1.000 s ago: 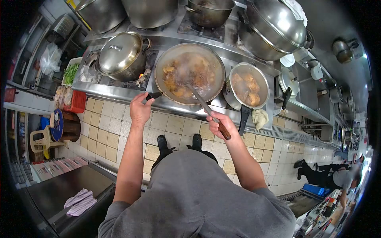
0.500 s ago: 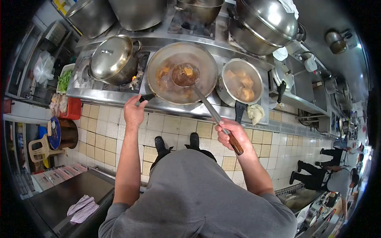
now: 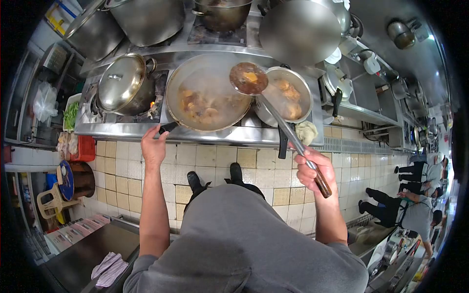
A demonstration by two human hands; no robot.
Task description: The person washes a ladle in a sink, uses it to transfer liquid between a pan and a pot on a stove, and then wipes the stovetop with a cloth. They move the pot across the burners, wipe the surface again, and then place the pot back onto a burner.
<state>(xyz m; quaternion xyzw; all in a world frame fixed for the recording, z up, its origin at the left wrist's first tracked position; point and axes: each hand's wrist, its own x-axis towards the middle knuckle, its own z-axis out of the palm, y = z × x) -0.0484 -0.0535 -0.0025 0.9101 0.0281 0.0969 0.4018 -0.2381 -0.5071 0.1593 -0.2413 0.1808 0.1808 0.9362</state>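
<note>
My right hand [image 3: 314, 168] is closed around the wooden-ended handle of a long ladle [image 3: 279, 118]. The ladle's bowl is full of brown liquid with an orange-brown piece in it, raised above the right rim of a wide pan [image 3: 193, 71] and the near side of a smaller pot [image 3: 265, 113]. Brown liquid and chunks steam in the pan. With its fingers pinched on the pan's black handle [image 3: 169, 127], my left hand [image 3: 154, 146] is at the stove's front edge. Large brown chunks [image 3: 290, 100] fill much of the smaller pot, whose black handle [image 3: 283, 142] points toward me.
A lidded pot [image 3: 124, 85] stands left of the pan, with a flame [image 3: 152, 104] by its base. Large stockpots [image 3: 146, 22] line the back. A crumpled cloth [image 3: 306, 132] lies beside the smaller pot. Several people [image 3: 415, 217] stand far right.
The ladle has risen out of the pan and moved right, toward the smaller pot, carrying liquid and a piece. My right hand moved right with it; my left hand stays on the pan's handle.
</note>
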